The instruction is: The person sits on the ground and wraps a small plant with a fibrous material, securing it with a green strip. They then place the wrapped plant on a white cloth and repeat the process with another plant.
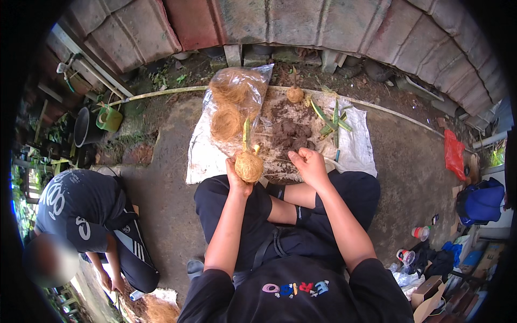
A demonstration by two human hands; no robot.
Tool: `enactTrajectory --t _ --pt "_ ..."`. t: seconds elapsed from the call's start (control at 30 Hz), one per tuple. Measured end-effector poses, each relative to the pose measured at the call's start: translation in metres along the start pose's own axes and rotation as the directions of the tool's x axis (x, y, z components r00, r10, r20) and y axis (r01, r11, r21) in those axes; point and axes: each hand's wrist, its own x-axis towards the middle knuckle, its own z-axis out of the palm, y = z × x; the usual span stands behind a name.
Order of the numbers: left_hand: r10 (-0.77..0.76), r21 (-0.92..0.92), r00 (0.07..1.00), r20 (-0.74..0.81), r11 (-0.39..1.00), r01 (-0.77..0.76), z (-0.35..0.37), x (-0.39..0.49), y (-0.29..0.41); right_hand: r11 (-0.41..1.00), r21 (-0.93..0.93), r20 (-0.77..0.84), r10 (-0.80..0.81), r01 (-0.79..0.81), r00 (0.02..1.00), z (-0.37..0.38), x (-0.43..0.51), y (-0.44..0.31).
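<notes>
My left hand [238, 177] holds a ball of coconut fibre [249, 166] from which a snake plant leaf [246, 133] stands up. To its right, my right hand [309, 163] is raised with curled fingers; a thin strand seems to run between it and the ball. On the white woven sack [359, 147] before me lie dark moist soil [293, 133], several cut snake plant leaves [335, 119] and a nest of loose fibre [228, 121]. More fibre fills a clear plastic bag [242, 80]. A second fibre ball [295, 95] with a shoot rests at the sack's far edge.
A co-worker [80, 214] crouches at the left over more fibre [159, 310]. A black bucket [84, 127] and a green container [109, 118] stand at the far left. Rightward are a red plastic bag [454, 154], a blue bag [480, 200], plastic cups and a cardboard box [428, 292].
</notes>
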Motion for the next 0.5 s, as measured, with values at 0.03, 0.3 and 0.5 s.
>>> enactTrajectory --t 0.03,0.3,0.5 --pt "0.0 0.005 1.0 0.015 1.0 0.0 0.004 0.0 -0.002 1.0 -0.02 -0.007 -0.019 0.019 1.0 -0.002 -0.002 -0.005" --pt "0.368 0.232 0.914 0.173 0.886 -0.401 0.006 0.005 -0.014 0.994 0.033 0.03 -0.109 0.108 0.994 0.01 -0.026 -0.064" --pt "0.402 0.243 0.874 0.272 0.85 -0.466 -0.002 0.001 -0.015 0.993 -0.01 0.053 -0.119 0.12 0.991 -0.004 -0.023 -0.063"
